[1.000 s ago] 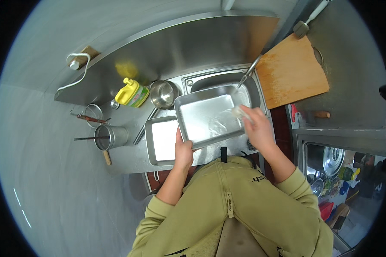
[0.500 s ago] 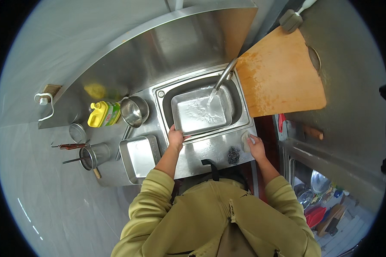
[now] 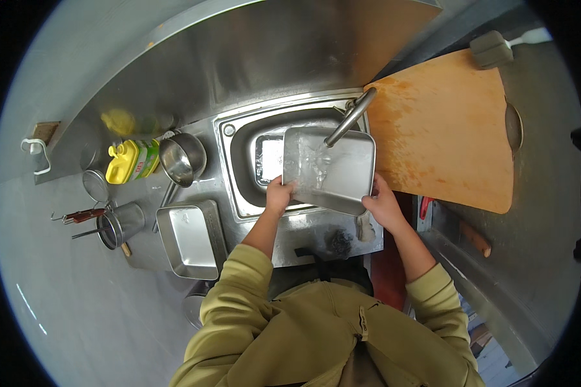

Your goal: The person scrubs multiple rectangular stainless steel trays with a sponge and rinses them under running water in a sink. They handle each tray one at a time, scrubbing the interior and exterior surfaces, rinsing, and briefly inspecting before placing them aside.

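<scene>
Both my hands hold a rectangular metal pan [image 3: 352,174] above the sink [image 3: 228,177], tilted. My left hand [image 3: 279,195] grips its near left corner, and my right hand [image 3: 384,205] is closed on its near right edge. Water from the curved faucet [image 3: 352,119] runs into the pan and spreads over its left part. Inside the sink, left of the pan, shows a bright rectangular metal shape [image 3: 271,161]; I cannot tell whether it is another pan. On the counter's front lie a dark scouring pad [image 3: 339,242] and a pale cloth or sponge [image 3: 366,229] near my right hand.
Left of the sink stand a second metal pan [image 3: 190,238], a saucepan [image 3: 183,160], a yellow bottle [image 3: 131,162] and a metal cylinder [image 3: 126,222] with utensils. A large wooden cutting board [image 3: 445,135] is on the right, with a grey-headed scraper or brush [image 3: 490,49] at its far edge.
The pan has been lifted out of the sink and tilted. My right hand has left the pale cloth and taken hold of the pan's right side. The view has shifted.
</scene>
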Tool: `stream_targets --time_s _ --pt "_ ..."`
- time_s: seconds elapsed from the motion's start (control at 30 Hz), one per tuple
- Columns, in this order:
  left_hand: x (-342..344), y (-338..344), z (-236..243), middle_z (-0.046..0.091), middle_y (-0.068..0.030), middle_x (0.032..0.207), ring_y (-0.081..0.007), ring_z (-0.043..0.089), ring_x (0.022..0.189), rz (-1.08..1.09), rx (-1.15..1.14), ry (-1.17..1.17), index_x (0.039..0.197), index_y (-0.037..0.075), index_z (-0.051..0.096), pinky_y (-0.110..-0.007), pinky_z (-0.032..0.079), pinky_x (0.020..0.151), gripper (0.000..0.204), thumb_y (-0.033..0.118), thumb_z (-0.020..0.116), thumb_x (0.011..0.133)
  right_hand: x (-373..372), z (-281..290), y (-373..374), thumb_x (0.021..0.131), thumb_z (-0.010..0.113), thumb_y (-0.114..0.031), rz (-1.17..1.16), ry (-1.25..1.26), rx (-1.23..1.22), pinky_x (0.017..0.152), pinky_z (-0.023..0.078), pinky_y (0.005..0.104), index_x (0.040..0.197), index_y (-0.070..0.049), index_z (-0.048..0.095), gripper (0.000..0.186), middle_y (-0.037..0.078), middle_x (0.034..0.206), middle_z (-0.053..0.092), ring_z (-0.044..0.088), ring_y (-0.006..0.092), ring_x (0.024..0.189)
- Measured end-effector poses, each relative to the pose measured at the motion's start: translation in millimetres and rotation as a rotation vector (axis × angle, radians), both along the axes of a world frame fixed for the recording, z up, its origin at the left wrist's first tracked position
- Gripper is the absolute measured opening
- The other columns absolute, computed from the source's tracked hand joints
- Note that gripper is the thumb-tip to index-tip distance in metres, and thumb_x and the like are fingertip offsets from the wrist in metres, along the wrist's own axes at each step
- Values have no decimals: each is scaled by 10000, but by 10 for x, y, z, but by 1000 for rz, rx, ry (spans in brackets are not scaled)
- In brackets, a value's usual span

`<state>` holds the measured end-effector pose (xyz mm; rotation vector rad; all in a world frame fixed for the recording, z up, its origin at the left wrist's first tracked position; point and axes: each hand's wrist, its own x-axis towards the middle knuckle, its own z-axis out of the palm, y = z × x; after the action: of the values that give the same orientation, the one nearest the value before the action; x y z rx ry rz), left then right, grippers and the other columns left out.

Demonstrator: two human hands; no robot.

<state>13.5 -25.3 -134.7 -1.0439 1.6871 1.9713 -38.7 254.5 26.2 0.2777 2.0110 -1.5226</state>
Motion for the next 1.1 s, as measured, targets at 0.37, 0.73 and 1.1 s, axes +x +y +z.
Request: stream_targets --time_s 0.37,0.73,1.1 --pt "-466 586 -74 708 -220 983 -302 678 907 -192 -179 -64 1046 -89 663 -405 513 795 534 363 776 787 212 514 -328 769 711 -35 -12 270 404 934 483 363 1467 -13 329 795 147 1246 571 573 231 1127" --pt "-315 329 192 660 -151 1166 -298 658 1031 -90 487 -195 1264 -36 553 -426 520 885 614 442 638 890 66 606 -226 795 660 -133 12 170 276 964 459 327 1438 66 351 741 192 1292 558 588 255 1123" --pt "25 -634 1101 596 -132 1141 -203 588 1013 -47 96 152 1374 13 382 -300 458 870 648 -68 499 741 -51 -1236 -423 873 523 -88 -298 -281 -66 801 477 309 1173 -19 588 315 63 1043 626 581 163 939"
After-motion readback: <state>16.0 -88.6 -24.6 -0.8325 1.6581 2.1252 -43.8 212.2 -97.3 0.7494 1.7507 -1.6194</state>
